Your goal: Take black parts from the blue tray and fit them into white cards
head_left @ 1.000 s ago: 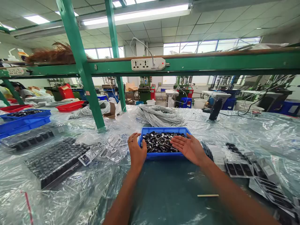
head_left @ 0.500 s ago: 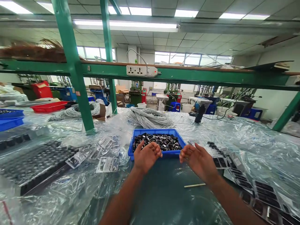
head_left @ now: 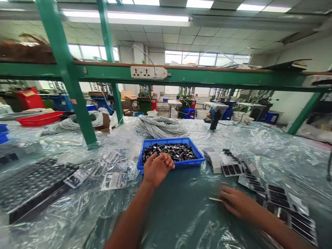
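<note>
A: Where are the two hands?

B: The left hand (head_left: 157, 170) is at the near edge of the blue tray (head_left: 188, 163), palm partly turned up. Its fingers are loosely curled, well short of a fist, with nothing visible in them. I can't tell whether it touches the rim.

A: And the right?

B: The right hand (head_left: 234, 202) is low over the table (head_left: 176, 211), at a thin pale stick (head_left: 213, 199). Its fingers are bent and blurred, and one end of the stick disappears at them. I can't tell whether they grip it or only touch it.

A: How far along does the work look?

B: The black pieces (head_left: 176, 151) lie in a loose heap across the tray, which sits in the middle of the table, in front of a coil of grey cable (head_left: 163, 126). I'd judge that plenty there is left to handle. To the right, flat packs (head_left: 231, 169) with dark panels are spread in an uneven row, perhaps a finished lot.

A: And on the left?

B: Clear packets (head_left: 114, 181) lie scattered. Whether they're done, I can't tell.
</note>
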A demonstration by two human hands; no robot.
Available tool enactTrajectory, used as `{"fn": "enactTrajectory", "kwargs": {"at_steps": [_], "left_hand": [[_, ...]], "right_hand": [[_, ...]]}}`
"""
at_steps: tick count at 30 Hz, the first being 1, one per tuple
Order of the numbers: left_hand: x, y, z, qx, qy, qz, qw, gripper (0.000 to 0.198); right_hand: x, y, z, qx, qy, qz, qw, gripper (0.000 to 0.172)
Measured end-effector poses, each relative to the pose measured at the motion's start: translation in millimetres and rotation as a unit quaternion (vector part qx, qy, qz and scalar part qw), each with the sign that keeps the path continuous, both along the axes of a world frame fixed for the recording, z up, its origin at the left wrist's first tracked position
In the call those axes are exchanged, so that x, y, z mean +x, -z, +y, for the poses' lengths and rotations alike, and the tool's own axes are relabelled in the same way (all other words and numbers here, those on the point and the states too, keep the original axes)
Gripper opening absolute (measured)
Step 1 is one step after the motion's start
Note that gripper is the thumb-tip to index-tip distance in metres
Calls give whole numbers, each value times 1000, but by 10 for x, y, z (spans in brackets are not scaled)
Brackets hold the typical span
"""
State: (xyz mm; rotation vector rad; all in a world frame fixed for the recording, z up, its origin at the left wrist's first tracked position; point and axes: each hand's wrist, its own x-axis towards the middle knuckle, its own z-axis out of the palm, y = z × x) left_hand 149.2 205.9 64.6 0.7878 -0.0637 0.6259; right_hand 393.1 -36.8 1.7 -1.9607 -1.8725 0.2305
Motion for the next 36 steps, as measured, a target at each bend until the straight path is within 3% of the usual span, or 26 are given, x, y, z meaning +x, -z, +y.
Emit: {"fn": "enactTrajectory", "kwargs": {"at_steps": [2, 5, 7, 10, 14, 17, 20, 21, 23, 24, 27, 30, 32, 34, 36], "left_hand": [[28, 31, 24, 22, -19, 32, 999, 34], [71, 87, 46, 40, -28, 69, 996, 33], [92, 123, 48, 53, -24, 88, 994, 33], [115, 170, 51, 77, -27, 109, 991, 34], [159, 225, 71, 119, -41, 130, 983, 36], [189, 267, 37, 212, -99, 188, 954, 36], [214, 330, -90, 361, -189, 264, 874, 29], [226, 360, -150, 415, -202, 280, 842, 27], [259, 435, -279, 513, -186, 291, 786, 37], [279, 474, -342, 550, -165, 292, 765, 47], [342, 569, -503, 604, -127, 305, 725, 59], [386, 591, -616, 618, -127, 332, 702, 50], [400, 581, -676, 624, -117, 343, 692, 49], [406, 574, -726, 628, -109, 349, 687, 48], [408, 580, -764, 630, -103, 349, 686, 46]], "right_hand": [[50, -164, 148, 23, 65, -30, 997, 23], [200, -353, 470, 52, 244, -74, 966, 26], [291, -390, 679, 24, 332, -98, 938, 43], [356, -341, 865, -36, 370, -131, 919, 60], [340, -290, 820, 16, 317, -110, 942, 57], [217, -321, 704, 56, 126, -40, 990, 65], [8, -366, 654, 30, -39, 42, 998, 72], [-58, -382, 656, 39, -49, 72, 995, 66], [-159, -423, 673, 103, -5, 146, 984, 38], [-192, -448, 683, 141, 33, 195, 970, 27], [-259, -534, 700, 203, 91, 397, 891, 42], [-339, -602, 719, 222, 41, 586, 778, 50], [-408, -598, 749, 243, 23, 648, 722, 52], [-483, -537, 795, 246, 18, 669, 701, 52], [-556, -437, 847, 213, 14, 668, 713, 54]]}}
